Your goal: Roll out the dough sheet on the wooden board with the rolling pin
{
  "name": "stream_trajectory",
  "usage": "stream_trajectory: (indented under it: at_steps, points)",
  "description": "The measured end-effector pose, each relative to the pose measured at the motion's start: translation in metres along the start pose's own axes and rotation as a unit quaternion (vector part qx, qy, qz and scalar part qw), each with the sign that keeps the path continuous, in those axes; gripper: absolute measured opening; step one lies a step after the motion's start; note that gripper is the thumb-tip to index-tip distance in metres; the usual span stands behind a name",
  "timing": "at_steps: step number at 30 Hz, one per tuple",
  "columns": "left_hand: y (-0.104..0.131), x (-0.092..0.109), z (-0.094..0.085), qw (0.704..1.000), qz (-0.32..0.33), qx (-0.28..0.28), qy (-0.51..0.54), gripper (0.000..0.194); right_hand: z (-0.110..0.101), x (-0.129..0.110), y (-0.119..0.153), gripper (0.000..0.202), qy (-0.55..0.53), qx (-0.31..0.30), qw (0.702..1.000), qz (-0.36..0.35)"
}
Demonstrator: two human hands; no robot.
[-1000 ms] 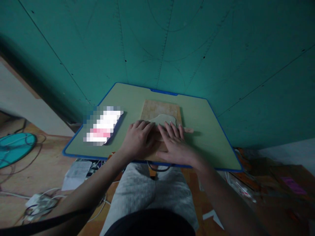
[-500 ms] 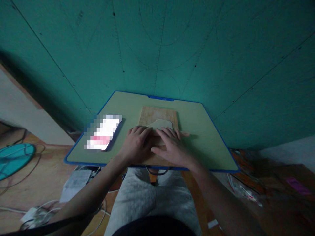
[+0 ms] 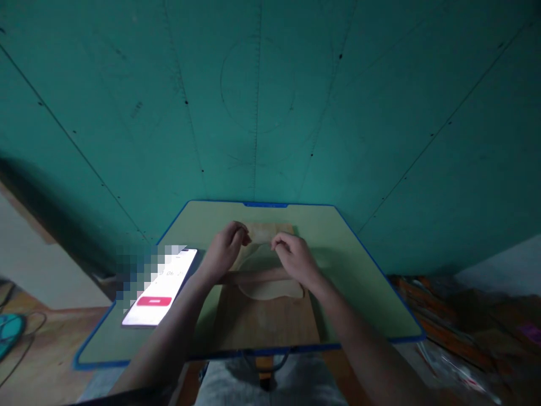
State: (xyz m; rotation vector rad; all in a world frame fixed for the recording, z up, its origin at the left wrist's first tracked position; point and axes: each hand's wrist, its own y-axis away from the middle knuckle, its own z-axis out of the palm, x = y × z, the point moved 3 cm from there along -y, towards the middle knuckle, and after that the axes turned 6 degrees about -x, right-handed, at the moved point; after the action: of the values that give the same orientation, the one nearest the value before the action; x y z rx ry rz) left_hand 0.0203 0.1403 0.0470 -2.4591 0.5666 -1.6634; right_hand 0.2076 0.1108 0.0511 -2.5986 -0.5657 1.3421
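A flat sheet of pale dough (image 3: 270,290) lies on a wooden board (image 3: 266,324), with a wooden rolling pin (image 3: 257,276) across it. My left hand (image 3: 228,248) is above the pin's left part, its fingers curled in. My right hand (image 3: 293,254) is over the pin's right end, fingers curled and pressed together. The wrists are near the pin. Whether anything is between the fingers of either hand is too small to tell.
The board rests on a light green table (image 3: 359,293) with a blue edge. A lit phone (image 3: 156,299) lies at the table's left. A green wall (image 3: 270,101) rises behind it. Boxes and plastic bags lie on the floor at the right.
My hands have moved forward from lying spread on the pin to curled up beyond it. More of the dough and board shows. The view has tilted up.
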Motion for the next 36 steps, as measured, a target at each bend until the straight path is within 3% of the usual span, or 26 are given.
stream_trajectory:
  at_steps: [4,9,13,19,27,36]
  points:
    - [-0.014,-0.005,0.000,0.999,0.005,-0.036,0.009,0.027,-0.011,0.007,-0.025,0.019,0.004,0.013,1.000,-0.006]
    - [-0.007,-0.014,-0.002,0.988,-0.046,-0.085,0.118,0.029,-0.028,0.049,-0.033,0.017,-0.105,0.045,0.992,0.048]
    - [-0.004,-0.018,-0.006,0.978,-0.071,-0.083,0.178,0.026,-0.039,0.074,-0.029,0.016,-0.167,0.057,0.980,0.095]
    - [-0.005,-0.020,-0.011,0.962,-0.075,-0.086,0.247,0.026,-0.034,0.082,-0.029,0.026,-0.127,0.043,0.983,0.122]
    - [-0.004,-0.026,-0.012,0.937,-0.087,-0.106,0.322,0.030,-0.028,0.100,-0.029,0.014,-0.112,0.031,0.980,0.162]
    - [-0.007,-0.027,-0.012,0.926,-0.125,-0.084,0.346,0.013,-0.027,0.101,-0.031,0.012,-0.106,0.034,0.979,0.169]
